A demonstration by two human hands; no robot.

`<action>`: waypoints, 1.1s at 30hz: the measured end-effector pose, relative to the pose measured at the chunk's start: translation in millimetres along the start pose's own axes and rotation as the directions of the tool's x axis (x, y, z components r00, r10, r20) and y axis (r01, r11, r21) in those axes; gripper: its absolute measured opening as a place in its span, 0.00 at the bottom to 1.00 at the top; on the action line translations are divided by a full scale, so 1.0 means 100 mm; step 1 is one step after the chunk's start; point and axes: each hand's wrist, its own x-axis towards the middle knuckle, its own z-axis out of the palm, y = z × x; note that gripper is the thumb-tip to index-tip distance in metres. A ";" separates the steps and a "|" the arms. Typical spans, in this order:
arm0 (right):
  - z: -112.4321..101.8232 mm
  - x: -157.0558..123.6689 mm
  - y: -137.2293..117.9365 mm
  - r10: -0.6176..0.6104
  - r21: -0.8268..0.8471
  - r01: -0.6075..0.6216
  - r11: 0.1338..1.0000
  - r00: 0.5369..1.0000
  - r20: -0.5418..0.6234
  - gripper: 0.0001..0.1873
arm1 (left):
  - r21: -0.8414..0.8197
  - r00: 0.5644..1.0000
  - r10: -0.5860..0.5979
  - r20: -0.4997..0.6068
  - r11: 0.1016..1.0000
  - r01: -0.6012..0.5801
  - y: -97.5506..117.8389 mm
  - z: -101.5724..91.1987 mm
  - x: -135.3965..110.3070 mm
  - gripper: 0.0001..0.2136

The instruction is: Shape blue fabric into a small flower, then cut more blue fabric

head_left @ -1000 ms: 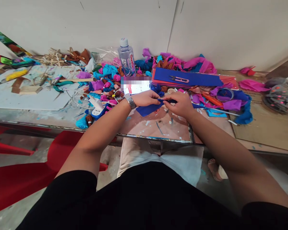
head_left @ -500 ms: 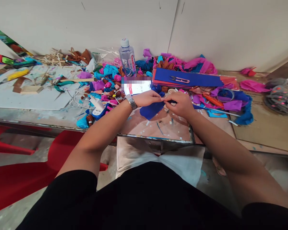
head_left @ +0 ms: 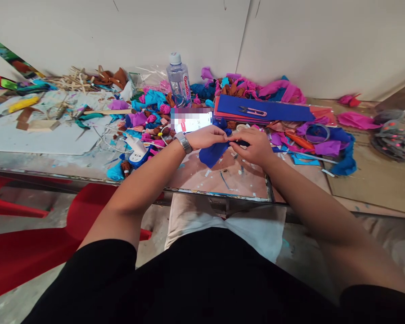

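Observation:
A piece of dark blue crepe paper (head_left: 212, 155) hangs below my fingers, just above the table. My left hand (head_left: 209, 137), with a metal watch (head_left: 183, 143) at the wrist, pinches its upper edge. Fingertips of my right hand (head_left: 254, 145) meet those of the left and are closed on the same paper; the exact pinch point is partly hidden. Behind the hands lies a lit phone (head_left: 197, 123). Pink thread snips (head_left: 254, 111) rest on a stack of blue and red paper strips (head_left: 280, 109).
A water bottle (head_left: 179, 81) stands behind the phone. Paper flowers and scraps in pink, purple, teal and brown heap along the wall. A power strip (head_left: 140, 155) and pliers (head_left: 84, 122) lie left; a tape roll (head_left: 317, 133) is right. A red chair (head_left: 81, 220) stands below left.
The blue crepe paper has narrowed and its lower part looks more gathered, shifted slightly right. Both hands stay almost in place, fingertips together.

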 end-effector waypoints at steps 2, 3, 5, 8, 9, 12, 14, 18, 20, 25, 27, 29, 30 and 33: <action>0.00 0.00 -0.01 0.014 -0.007 -0.014 1.000 1.000 -0.005 0.11 | 0.001 1.000 0.016 0.017 1.000 -0.016 -0.01 0.00 0.01 0.16; 0.00 0.00 -0.01 0.021 -0.011 -0.021 1.000 1.000 -0.007 0.11 | 0.008 1.000 0.023 0.020 1.000 -0.023 -0.02 -0.01 0.01 0.16; 0.00 0.01 -0.01 0.032 -0.013 -0.032 0.999 0.999 -0.007 0.11 | 0.026 0.999 0.031 0.019 0.999 -0.032 -0.04 -0.01 0.01 0.17; 0.00 0.01 -0.02 0.041 -0.011 -0.041 0.999 0.999 -0.006 0.11 | 0.049 0.999 0.037 0.014 0.998 -0.038 -0.03 -0.02 0.02 0.18; 0.00 0.01 -0.02 0.040 -0.009 -0.040 0.999 0.999 -0.010 0.11 | 0.061 0.999 0.043 0.015 0.997 -0.044 -0.02 -0.02 0.02 0.18; 0.00 0.01 -0.01 0.044 -0.007 -0.044 0.999 0.999 -0.019 0.11 | 0.139 0.998 0.069 0.011 0.988 -0.070 0.03 -0.02 0.01 0.17; 0.01 0.01 0.00 0.060 -0.009 -0.060 0.998 0.998 -0.013 0.10 | 0.231 0.995 0.096 -0.009 0.969 -0.091 0.06 -0.01 0.00 0.17; 0.02 0.01 0.02 0.088 -0.018 -0.088 0.996 0.996 0.003 0.09 | 0.445 0.974 0.212 -0.075 0.882 -0.157 0.06 0.02 -0.02 0.15; 0.03 0.01 0.03 0.100 -0.020 -0.100 0.995 0.995 0.010 0.08 | 0.527 0.960 0.267 -0.078 0.829 -0.188 0.04 0.04 -0.02 0.15; 0.03 0.00 0.04 0.133 0.006 -0.134 0.991 0.991 0.028 0.09 | 0.647 0.944 0.318 -0.085 0.738 -0.191 0.01 0.07 -0.03 0.16; 0.02 0.00 0.04 0.149 0.003 -0.149 0.989 0.988 0.032 0.09 | 0.682 0.942 0.323 -0.087 0.709 -0.180 0.01 0.09 -0.03 0.17; 0.02 0.00 0.04 0.162 -0.001 -0.162 0.987 0.986 0.048 0.08 | 0.710 0.941 0.327 -0.091 0.684 -0.169 0.02 0.09 -0.03 0.18; 0.01 0.01 0.04 0.167 -0.001 -0.167 0.986 0.984 0.059 0.08 | 0.719 0.940 0.330 -0.092 0.674 -0.166 0.03 0.10 -0.04 0.18; 0.00 0.02 0.02 0.167 0.008 -0.168 0.986 0.982 0.085 0.08 | 0.737 0.934 0.344 -0.097 0.655 -0.165 0.04 0.12 -0.05 0.18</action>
